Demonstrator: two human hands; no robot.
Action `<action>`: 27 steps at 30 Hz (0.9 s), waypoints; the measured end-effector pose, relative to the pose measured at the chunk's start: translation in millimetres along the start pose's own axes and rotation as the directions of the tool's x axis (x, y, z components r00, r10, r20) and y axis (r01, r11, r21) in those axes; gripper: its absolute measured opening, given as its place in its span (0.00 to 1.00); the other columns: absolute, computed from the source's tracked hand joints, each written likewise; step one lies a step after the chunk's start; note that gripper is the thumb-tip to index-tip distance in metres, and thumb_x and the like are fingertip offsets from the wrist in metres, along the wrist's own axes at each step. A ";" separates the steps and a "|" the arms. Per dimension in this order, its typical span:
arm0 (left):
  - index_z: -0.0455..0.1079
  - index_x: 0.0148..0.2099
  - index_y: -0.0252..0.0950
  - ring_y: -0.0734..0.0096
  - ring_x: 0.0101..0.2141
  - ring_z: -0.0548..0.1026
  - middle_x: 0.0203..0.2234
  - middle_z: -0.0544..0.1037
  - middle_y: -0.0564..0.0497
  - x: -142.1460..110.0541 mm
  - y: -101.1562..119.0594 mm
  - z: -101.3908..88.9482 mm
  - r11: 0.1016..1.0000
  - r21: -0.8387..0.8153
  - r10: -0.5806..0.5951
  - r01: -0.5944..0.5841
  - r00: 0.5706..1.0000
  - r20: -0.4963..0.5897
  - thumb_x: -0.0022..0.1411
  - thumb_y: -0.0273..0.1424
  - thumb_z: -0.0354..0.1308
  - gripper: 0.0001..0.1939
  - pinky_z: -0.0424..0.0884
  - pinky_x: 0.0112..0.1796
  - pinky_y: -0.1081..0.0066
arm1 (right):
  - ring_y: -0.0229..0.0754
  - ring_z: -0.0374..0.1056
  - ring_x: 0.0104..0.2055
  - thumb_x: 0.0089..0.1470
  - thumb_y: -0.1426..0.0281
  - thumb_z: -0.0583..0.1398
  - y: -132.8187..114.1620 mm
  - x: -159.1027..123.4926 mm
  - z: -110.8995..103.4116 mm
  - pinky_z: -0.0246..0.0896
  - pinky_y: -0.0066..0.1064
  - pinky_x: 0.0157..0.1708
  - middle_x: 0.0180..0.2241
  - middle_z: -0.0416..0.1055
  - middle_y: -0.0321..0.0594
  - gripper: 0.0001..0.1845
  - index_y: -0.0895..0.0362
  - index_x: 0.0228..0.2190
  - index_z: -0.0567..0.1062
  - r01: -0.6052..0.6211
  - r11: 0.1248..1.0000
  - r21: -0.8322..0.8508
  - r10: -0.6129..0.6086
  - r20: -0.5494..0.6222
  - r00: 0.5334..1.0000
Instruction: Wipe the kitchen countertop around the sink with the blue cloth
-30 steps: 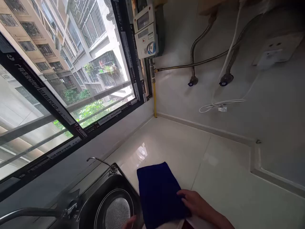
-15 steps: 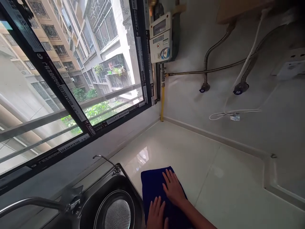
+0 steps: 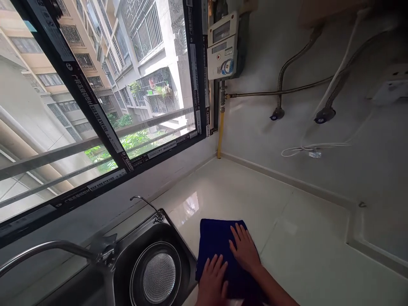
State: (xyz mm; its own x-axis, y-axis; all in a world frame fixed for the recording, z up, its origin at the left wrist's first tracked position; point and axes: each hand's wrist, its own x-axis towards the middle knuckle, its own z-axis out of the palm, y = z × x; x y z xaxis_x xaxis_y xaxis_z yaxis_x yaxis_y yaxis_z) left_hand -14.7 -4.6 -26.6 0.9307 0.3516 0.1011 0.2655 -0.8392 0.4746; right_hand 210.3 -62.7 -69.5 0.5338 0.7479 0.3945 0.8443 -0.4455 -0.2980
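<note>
Blue towel on white counter, just beside steel sink. Looks folded, neater than 1 s ago. L hand, R hand now both flat on top, apart, not gripping.

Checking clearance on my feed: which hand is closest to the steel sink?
The left hand, flat on the navy cloth; the right hand lies farther from the sink.

We saw a steel sink set in the white counter, a round strainer inside it, and a gas meter and yellow pipe beside the window.
</note>
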 end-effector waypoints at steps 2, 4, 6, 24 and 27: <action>0.52 0.69 0.50 0.58 0.69 0.53 0.69 0.55 0.55 -2.1 7.3 -0.2 0.999 -0.039 0.022 -0.021 0.999 0.031 0.68 0.38 0.48 0.28 0.56 0.67 0.42 | 0.54 0.46 0.72 0.64 0.56 0.47 8.0 -11.3 -4.8 0.46 0.53 0.69 0.69 0.53 0.51 0.33 0.59 0.64 0.62 -0.015 1.000 -0.015 0.015 -0.017 1.000; 0.50 0.70 0.51 0.59 0.69 0.51 0.70 0.53 0.56 -4.0 13.6 0.8 0.997 -0.067 0.051 -0.048 0.998 0.048 0.68 0.39 0.49 0.29 0.54 0.68 0.43 | 0.55 0.47 0.72 0.64 0.55 0.47 17.9 -23.3 -12.1 0.47 0.53 0.68 0.69 0.54 0.51 0.33 0.59 0.64 0.63 -0.029 0.999 -0.035 0.028 -0.028 0.999; 0.48 0.70 0.52 0.59 0.70 0.49 0.71 0.51 0.57 -5.1 17.9 1.6 0.993 -0.084 0.082 -0.077 0.995 0.065 0.69 0.38 0.48 0.30 0.53 0.68 0.44 | 0.55 0.48 0.71 0.64 0.54 0.47 29.4 -36.3 -21.4 0.49 0.53 0.68 0.68 0.54 0.50 0.34 0.58 0.64 0.63 -0.044 0.998 -0.052 0.042 -0.030 0.999; 0.55 0.69 0.45 0.52 0.67 0.57 0.68 0.58 0.51 16.6 38.7 27.0 0.995 -0.036 -0.096 0.090 0.974 -0.207 0.68 0.38 0.48 0.28 0.60 0.65 0.38 | 0.58 0.43 0.72 0.64 0.56 0.39 19.0 -68.9 -38.7 0.31 0.68 0.66 0.69 0.50 0.56 0.36 0.62 0.64 0.61 -0.235 0.950 -0.206 0.234 -0.026 0.972; 0.55 0.68 0.48 0.55 0.68 0.56 0.68 0.59 0.53 19.4 11.9 6.3 0.992 0.014 -0.125 0.129 0.978 -0.164 0.68 0.36 0.49 0.28 0.57 0.66 0.41 | 0.60 0.45 0.72 0.64 0.56 0.39 0.0 -51.5 -30.6 0.29 0.72 0.65 0.69 0.51 0.56 0.36 0.61 0.64 0.62 -0.214 0.959 -0.188 0.222 0.027 0.975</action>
State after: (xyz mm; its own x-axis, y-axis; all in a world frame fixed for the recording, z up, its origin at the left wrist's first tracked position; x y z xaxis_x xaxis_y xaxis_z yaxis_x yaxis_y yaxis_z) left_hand 8.0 -10.4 -24.5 0.8360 0.5172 0.1834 0.3870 -0.7926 0.4712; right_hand 184.3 -116.2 -63.3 0.7068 0.6429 0.2951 0.7042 -0.6793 -0.2068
